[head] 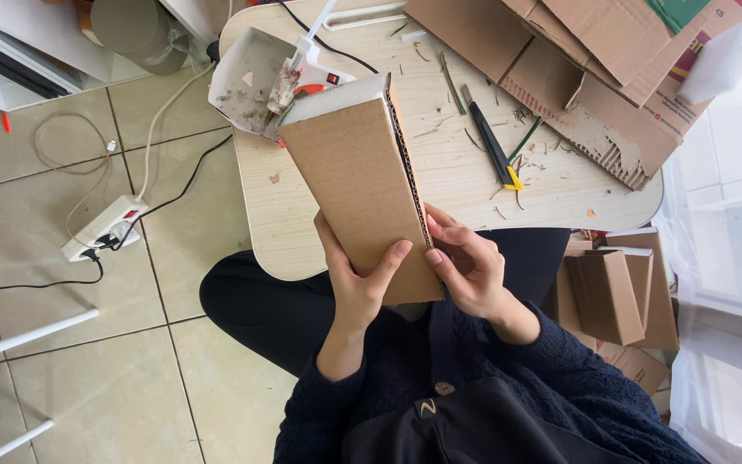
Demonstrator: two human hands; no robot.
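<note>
A folded corrugated cardboard piece (361, 176), shaped like a long box, is held up over the near edge of the tabletop (457, 176), one brown face turned to the camera and its fluted edge seen along the right side. The left hand (355, 279) is closed around its lower end, with the thumb laid across the brown face. The right hand (467, 262) is pressed against the fluted edge near the lower corner, fingers curled on the board.

Behind the cardboard piece, at the far left corner of the tabletop, a white hot-glue gun (307, 60) is laid in a shallow paper tray (246, 82), partly hidden by the board's top. A utility knife (491, 146) with a yellow tip is seen right of the board, among scattered scraps. Torn cardboard sheets (577, 69) are piled at the far right corner. On the tiled floor to the left, a white power strip (100, 228) is lying with cables plugged in.
</note>
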